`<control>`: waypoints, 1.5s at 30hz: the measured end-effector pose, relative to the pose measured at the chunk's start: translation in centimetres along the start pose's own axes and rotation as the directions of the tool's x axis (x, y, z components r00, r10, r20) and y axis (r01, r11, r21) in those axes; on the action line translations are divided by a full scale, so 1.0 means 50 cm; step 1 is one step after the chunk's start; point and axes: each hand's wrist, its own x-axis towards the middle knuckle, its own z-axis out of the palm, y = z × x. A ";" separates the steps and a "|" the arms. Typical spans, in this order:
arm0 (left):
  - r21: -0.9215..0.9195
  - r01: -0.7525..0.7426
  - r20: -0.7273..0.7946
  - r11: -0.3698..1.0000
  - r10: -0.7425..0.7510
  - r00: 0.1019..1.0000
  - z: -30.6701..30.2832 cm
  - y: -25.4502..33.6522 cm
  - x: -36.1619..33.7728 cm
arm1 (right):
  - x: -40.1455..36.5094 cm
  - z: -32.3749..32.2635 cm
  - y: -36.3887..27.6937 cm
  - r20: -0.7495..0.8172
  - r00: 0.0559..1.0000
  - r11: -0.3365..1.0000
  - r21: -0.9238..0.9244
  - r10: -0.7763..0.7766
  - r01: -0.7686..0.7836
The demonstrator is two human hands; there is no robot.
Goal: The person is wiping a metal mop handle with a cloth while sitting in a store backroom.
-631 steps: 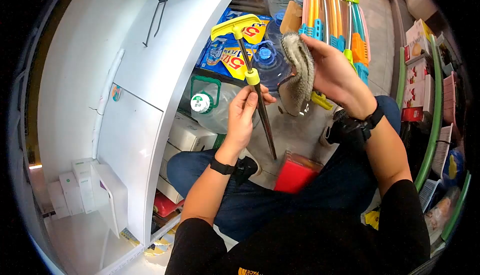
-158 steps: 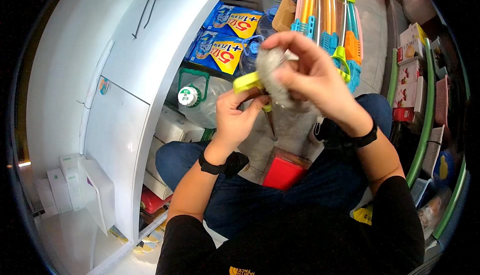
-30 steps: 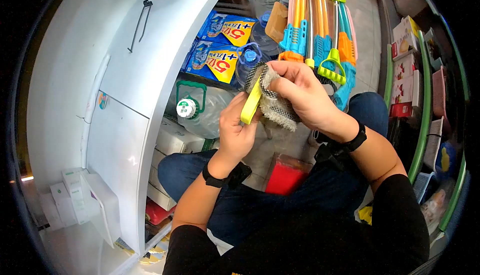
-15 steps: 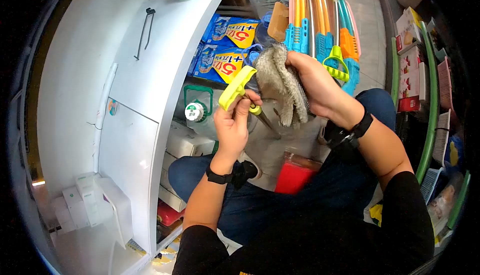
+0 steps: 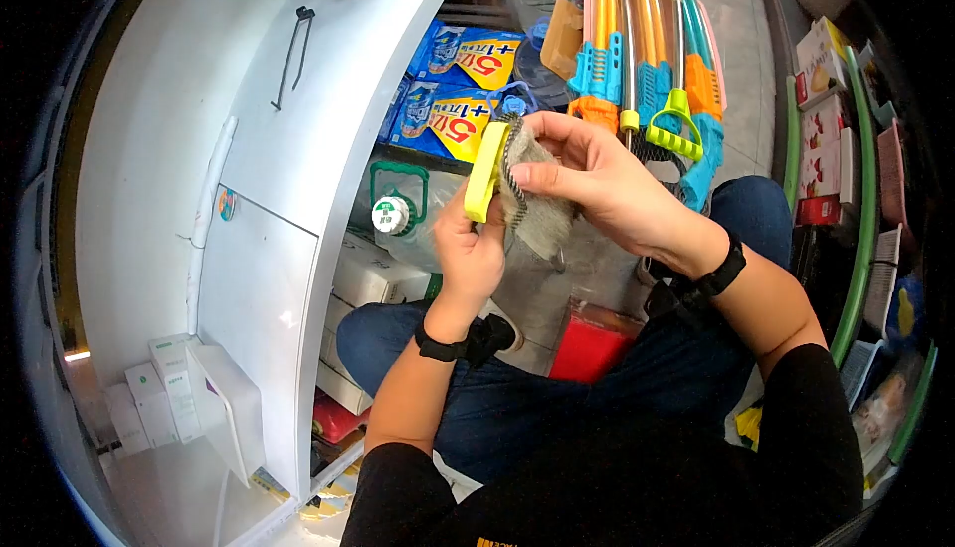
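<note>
A shop floor beside a curved white cabinet (image 5: 249,149), with bright mops (image 5: 647,50) stacked ahead. The left hand (image 5: 468,249) has its grip closed under a yellow mop head (image 5: 484,174), now turned upright. The right hand (image 5: 597,184) pinches a grey cloth (image 5: 537,214), which half a second ago hung clear and now presses against the yellow head. Below them lies a capped clear water jug (image 5: 398,214); what fills it I cannot tell.

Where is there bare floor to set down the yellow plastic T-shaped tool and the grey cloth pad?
One grey floor patch is bordered by the red box, the white cartons and the green-handled clear water bottle. A tiled strip runs between the colourful standing mops and the shelves of boxed goods. Blue-and-yellow packs crowd the rest.
</note>
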 end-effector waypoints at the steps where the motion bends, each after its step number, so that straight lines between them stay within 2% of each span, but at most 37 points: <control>1: 0.013 0.012 0.005 1.000 -0.012 1.000 -0.001 0.008 -0.001 | -0.001 0.003 0.000 -0.006 1.000 1.000 0.007 0.026 -0.026; 4: 0.088 0.011 0.078 0.996 -0.018 0.997 -0.011 0.012 0.008 | -0.014 0.024 -0.019 -0.052 0.997 0.998 0.006 0.055 -0.055; 7: 0.116 -0.053 0.145 0.992 0.036 0.989 -0.013 0.035 0.020 | -0.015 0.030 -0.014 -0.079 0.996 0.995 -0.097 -0.029 0.021; 8: 0.152 -0.051 0.177 0.987 0.024 0.984 -0.019 0.047 0.023 | -0.014 0.028 -0.017 -0.068 0.998 0.997 -0.082 -0.012 0.006; 11: 0.253 -0.440 0.365 0.862 0.336 0.868 -0.053 0.059 0.051 | -0.014 0.020 -0.020 -0.042 0.999 0.997 -0.074 0.023 -0.026; 13: -0.026 -0.100 0.254 0.995 0.103 0.962 -0.054 0.076 0.036 | -0.015 0.017 -0.021 -0.044 0.997 0.995 -0.080 0.056 -0.060; 14: -0.177 0.072 0.224 0.982 -0.031 0.974 -0.055 0.083 0.032 | -0.015 0.016 -0.024 -0.044 0.997 0.994 -0.085 0.071 -0.075; 18: -0.215 0.127 0.278 0.968 -0.064 0.959 -0.047 0.088 0.039 | -0.010 0.014 -0.004 -0.022 0.998 0.980 -0.191 -0.063 0.057; 22: -0.287 0.143 0.300 0.947 -0.053 0.952 -0.039 0.087 0.037 | -0.013 0.019 -0.003 0.046 0.990 0.903 -0.404 -0.136 0.143; 24: -0.279 0.108 0.274 0.954 -0.029 0.961 -0.037 0.075 0.039 | -0.011 0.014 -0.012 0.051 0.997 0.939 -0.338 -0.055 0.069; 26: -0.339 0.190 0.212 0.921 -0.122 0.970 -0.039 0.079 0.042 | -0.011 0.002 -0.022 0.040 0.999 0.933 -0.359 -0.006 0.020; 27: -0.403 0.199 0.270 0.893 -0.092 0.958 -0.047 0.073 0.049 | -0.016 0.015 -0.034 0.027 0.999 0.972 -0.234 -0.021 0.027; 30: -0.377 0.194 0.240 0.906 -0.107 0.965 -0.057 0.069 0.060 | -0.023 0.004 -0.056 0.179 0.982 0.998 -0.032 0.064 -0.059; 33: -0.368 0.183 0.203 0.912 -0.113 0.973 -0.048 0.077 0.058 | -0.026 0.019 -0.064 0.324 0.942 0.978 -0.153 -0.085 0.141; 34: -0.367 0.177 0.205 0.913 -0.107 0.973 -0.045 0.074 0.055 | -0.026 0.021 -0.063 0.381 0.916 0.955 -0.207 -0.122 0.213; 36: -0.367 0.167 0.210 0.915 -0.093 0.973 -0.039 0.070 0.047 | -0.020 0.025 -0.031 0.277 0.930 0.792 -0.498 -0.241 0.354; 38: -0.373 0.147 0.220 0.916 -0.066 0.973 -0.029 0.062 0.038 | -0.015 0.027 -0.032 0.337 0.853 0.441 -0.746 -0.398 0.500; 41: -0.386 0.122 0.223 0.914 -0.036 0.974 -0.024 0.063 0.035 | -0.018 0.034 -0.012 0.266 0.821 0.432 -0.746 -0.506 0.508; 45: -0.368 0.164 0.286 0.915 -0.056 0.957 -0.038 0.041 0.034 | -0.023 0.029 -0.028 0.361 0.781 0.271 -0.794 -0.510 0.544</control>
